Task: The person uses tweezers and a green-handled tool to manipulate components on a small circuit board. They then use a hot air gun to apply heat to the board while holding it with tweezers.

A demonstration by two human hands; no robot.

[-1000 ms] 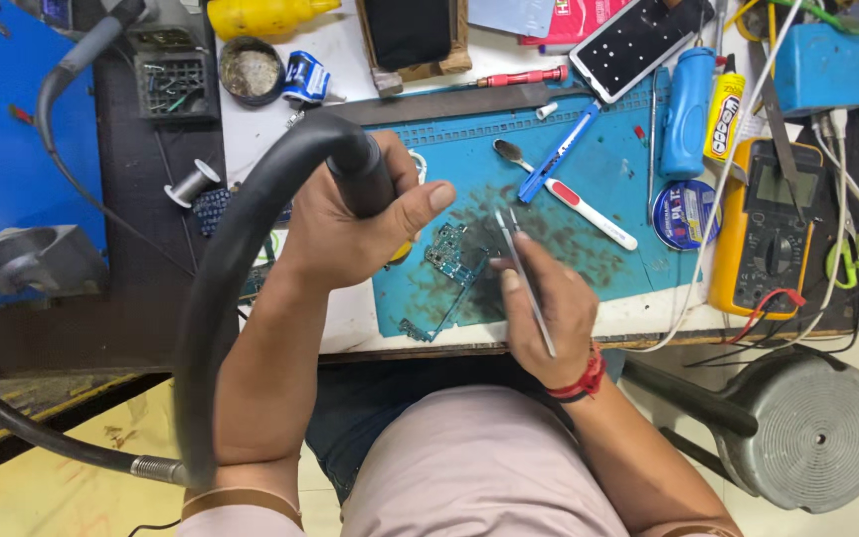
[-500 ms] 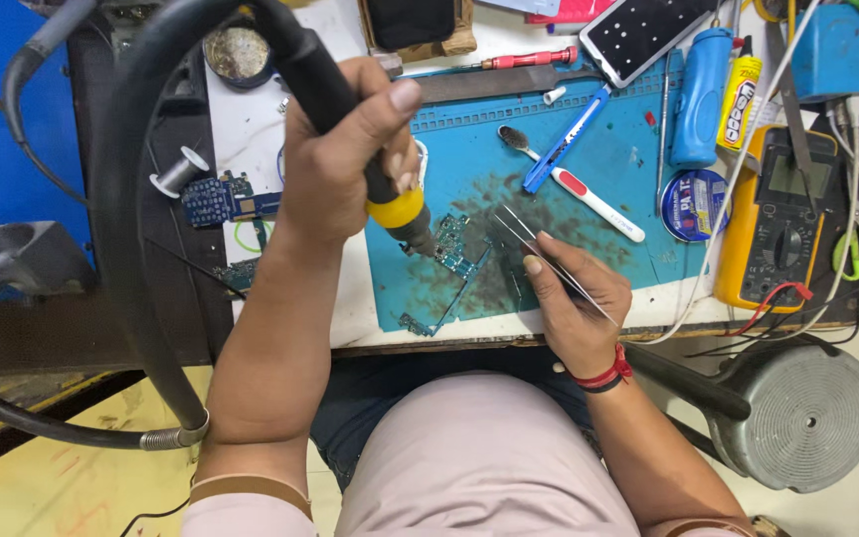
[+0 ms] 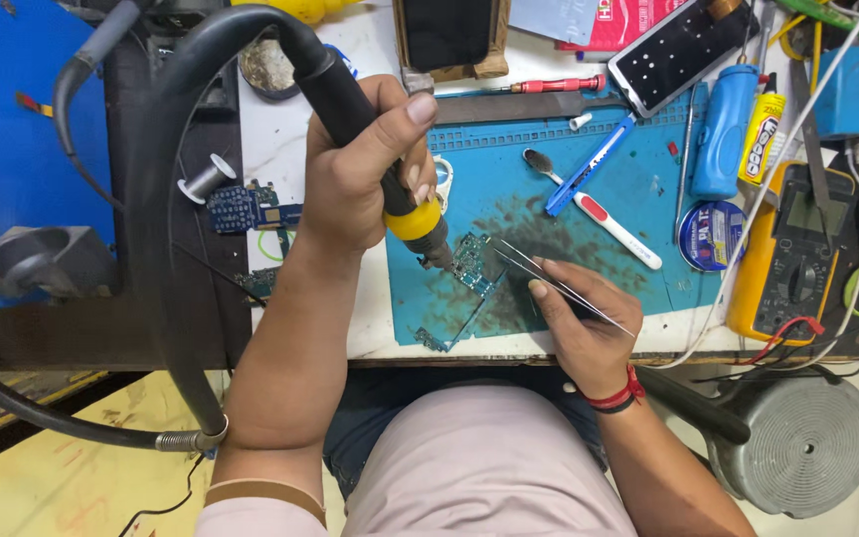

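My left hand (image 3: 365,169) is clenched on the hot-air wand (image 3: 350,109), nozzle over the circuit board (image 3: 472,264). My right hand (image 3: 579,323) pinches tweezers (image 3: 559,286) beside it on the blue mat (image 3: 638,288).

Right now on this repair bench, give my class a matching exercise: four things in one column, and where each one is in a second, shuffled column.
Things:
1. hot-air tool
2. tweezers
3. multimeter
4. circuit board

Places:
A. on the blue mat, under the tool's nozzle
B. in the left hand
C. at the right end of the bench
D. in the right hand

Pairs: 1-B, 2-D, 3-C, 4-A
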